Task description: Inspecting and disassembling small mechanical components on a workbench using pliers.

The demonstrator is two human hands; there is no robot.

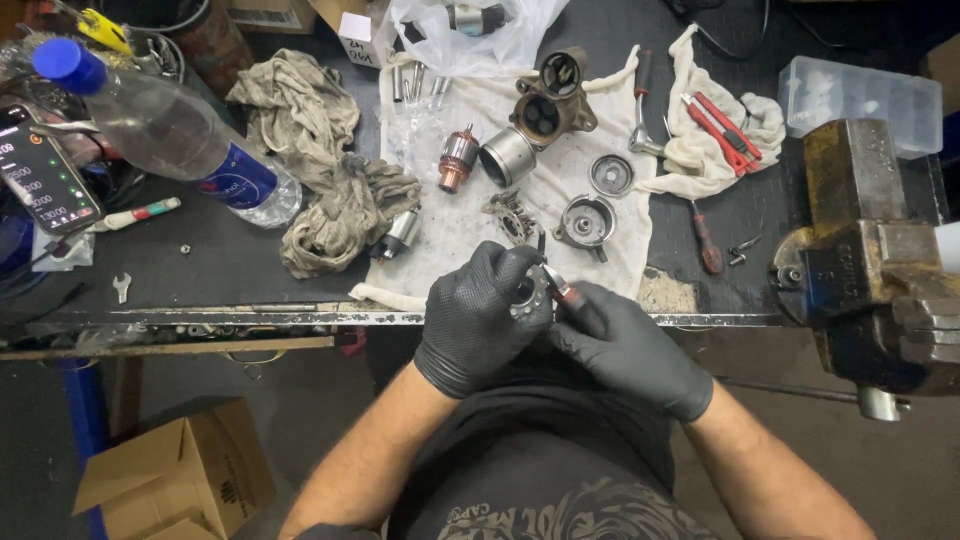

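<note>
Both my hands wear black gloves and meet at the bench's front edge. My left hand [478,318] grips a small round metal part [530,293] with a hole in its middle. My right hand [625,350] holds a thin tool with a red-and-silver tip [562,290] against that part. Just beyond, on a dirty white cloth [470,215], lie a copper-wound armature [458,160], a steel cylinder housing [508,156], a brown cast housing [549,100], a round cap [611,174] and another round cover [586,222].
A heavy bench vise [865,260] stands at the right. A plastic bottle with a blue cap [165,125] and a phone [45,180] lie left, beside grey rags [320,160]. Red-handled tools [722,130], a screwdriver [704,240], a clear plastic box [862,98]; a cardboard box [180,475] below.
</note>
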